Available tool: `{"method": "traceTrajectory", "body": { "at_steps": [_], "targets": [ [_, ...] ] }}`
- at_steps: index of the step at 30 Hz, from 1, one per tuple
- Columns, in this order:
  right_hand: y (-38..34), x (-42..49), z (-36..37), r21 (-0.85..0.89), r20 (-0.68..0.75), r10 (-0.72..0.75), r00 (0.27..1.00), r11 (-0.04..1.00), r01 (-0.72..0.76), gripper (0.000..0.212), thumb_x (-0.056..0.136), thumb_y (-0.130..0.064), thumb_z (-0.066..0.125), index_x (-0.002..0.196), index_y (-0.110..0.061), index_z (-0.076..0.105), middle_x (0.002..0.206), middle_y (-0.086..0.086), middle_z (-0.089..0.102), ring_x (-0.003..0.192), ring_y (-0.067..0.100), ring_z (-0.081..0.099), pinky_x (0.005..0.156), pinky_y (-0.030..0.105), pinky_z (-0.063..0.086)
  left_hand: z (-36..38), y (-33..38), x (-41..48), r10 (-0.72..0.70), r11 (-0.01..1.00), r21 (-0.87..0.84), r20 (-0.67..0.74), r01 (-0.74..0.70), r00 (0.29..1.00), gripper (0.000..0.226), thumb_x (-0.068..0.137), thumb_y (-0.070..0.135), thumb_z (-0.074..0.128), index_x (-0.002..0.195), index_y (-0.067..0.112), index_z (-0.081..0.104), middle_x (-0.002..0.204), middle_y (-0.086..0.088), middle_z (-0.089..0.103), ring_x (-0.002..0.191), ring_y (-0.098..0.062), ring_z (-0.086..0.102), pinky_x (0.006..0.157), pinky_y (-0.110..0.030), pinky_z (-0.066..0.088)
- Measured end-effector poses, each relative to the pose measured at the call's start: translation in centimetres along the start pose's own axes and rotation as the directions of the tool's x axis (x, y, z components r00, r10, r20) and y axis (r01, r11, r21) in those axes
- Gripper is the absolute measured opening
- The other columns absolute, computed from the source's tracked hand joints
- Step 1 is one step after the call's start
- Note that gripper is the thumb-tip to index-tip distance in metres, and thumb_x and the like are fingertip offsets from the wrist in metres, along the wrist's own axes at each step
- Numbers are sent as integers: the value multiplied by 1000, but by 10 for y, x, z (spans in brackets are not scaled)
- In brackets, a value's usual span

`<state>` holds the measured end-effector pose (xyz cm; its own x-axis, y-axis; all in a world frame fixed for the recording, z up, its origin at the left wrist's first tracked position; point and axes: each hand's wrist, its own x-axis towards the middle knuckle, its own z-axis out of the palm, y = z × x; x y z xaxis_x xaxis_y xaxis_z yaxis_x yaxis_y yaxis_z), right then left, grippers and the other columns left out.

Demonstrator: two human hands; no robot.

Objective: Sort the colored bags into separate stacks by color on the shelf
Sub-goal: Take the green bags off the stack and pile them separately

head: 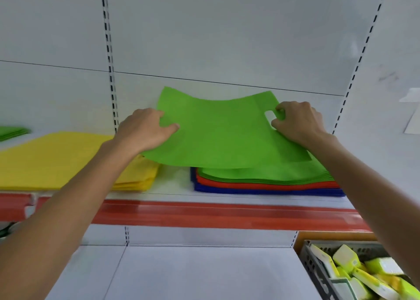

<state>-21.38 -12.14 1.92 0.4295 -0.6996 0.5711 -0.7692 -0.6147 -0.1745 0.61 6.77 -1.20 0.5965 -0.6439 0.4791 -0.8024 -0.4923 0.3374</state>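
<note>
A flat green bag is lifted off a mixed pile that shows green, red and blue layers on the shelf. My left hand pinches the bag's left edge, thumb on top. My right hand grips its right edge at the cut-out handle. Left of the pile lies a stack of yellow bags. Another green stack shows at the far left edge.
The shelf has a red front strip and a white back panel with slotted uprights. Below at the right stands a grey crate with several yellow-green packets. A white lower shelf lies beneath.
</note>
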Motion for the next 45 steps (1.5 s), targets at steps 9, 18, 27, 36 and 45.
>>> {"method": "traceTrajectory", "body": {
  "at_steps": [9,18,27,36,45],
  "targets": [
    [-157,-34,29,13,11,41,999,999,-41,33,86,-24,56,116,-9,61,112,17,62,100,36,58,79,36,43,-66,-156,0,111,992,54,104,-117,988,65,89,49,49,141,11,38,147,-8,37,135,-26,35,110,-36,30],
    [-276,-46,35,1,24,21,999,1000,-21,34,90,-31,52,117,-12,61,115,15,61,102,35,57,74,33,38,-108,-274,0,76,996,33,97,-80,992,62,89,47,51,139,12,41,146,-8,39,134,-27,37,109,-38,31],
    [-373,-51,60,5,87,-75,993,997,75,35,87,-25,54,118,-12,60,114,15,61,102,33,57,73,32,38,-124,-359,-5,-37,999,-22,86,39,996,60,90,45,52,138,11,43,144,-10,41,133,-26,38,109,-36,32],
    [-493,-49,91,49,77,-102,992,994,98,34,87,-24,55,118,-12,60,112,15,61,102,34,57,72,32,36,-163,-486,10,-133,991,19,98,132,986,58,90,49,48,138,15,44,143,-11,42,132,-29,39,109,-40,32],
    [-619,-67,140,48,142,-102,985,994,96,36,89,-29,52,121,-12,57,116,14,59,105,34,56,76,32,37,-198,-612,23,-218,974,103,168,203,961,60,89,55,44,136,18,47,141,-14,45,128,-31,44,105,-40,37]
  ]
}}
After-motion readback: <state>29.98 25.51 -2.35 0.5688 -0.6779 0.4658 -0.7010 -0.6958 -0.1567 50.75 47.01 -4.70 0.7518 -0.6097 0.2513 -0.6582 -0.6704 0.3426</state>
